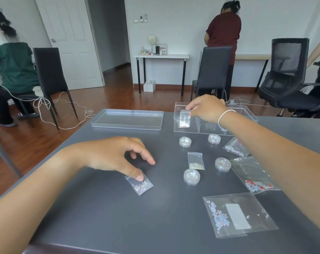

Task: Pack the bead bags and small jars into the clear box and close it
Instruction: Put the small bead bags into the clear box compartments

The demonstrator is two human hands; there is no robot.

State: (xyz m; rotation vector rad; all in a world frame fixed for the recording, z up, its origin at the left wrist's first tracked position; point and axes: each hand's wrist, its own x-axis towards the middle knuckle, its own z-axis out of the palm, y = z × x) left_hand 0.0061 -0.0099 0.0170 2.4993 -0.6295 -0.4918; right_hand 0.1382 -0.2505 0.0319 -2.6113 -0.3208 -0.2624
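Closest to the camera on the dark grey table (104,208), a big clear zip bag with pale blue beads and a white label (239,216) lies flat near the front right. Just past it and over to the left, the left hand (117,154) has its thumb pressed down on a small clear bag of iridescent beads (141,184), pinning it to the tabletop, while the other fingers are curled loosely and lifted off the surface, so it's pressing on the bag, not really gripping it.

Mid-table on the right you've got four small round clear jars (191,177) scattered around, a small clear bag with white powdery beads (196,160) between them, a larger clear bag with red and white beads (254,176) and another clear bag of pale beads (236,146) partly under the right forearm.

Further back, the right hand (207,109) is over the clear plastic divided box (185,128), thumb and forefinger pinched on the top of a small clear bag with white contents (184,120), which hangs down inside the box's left compartment. White band on that wrist.

Left of the box, well apart from it, the flat clear plastic lid (127,119) sits on the table, rim up.
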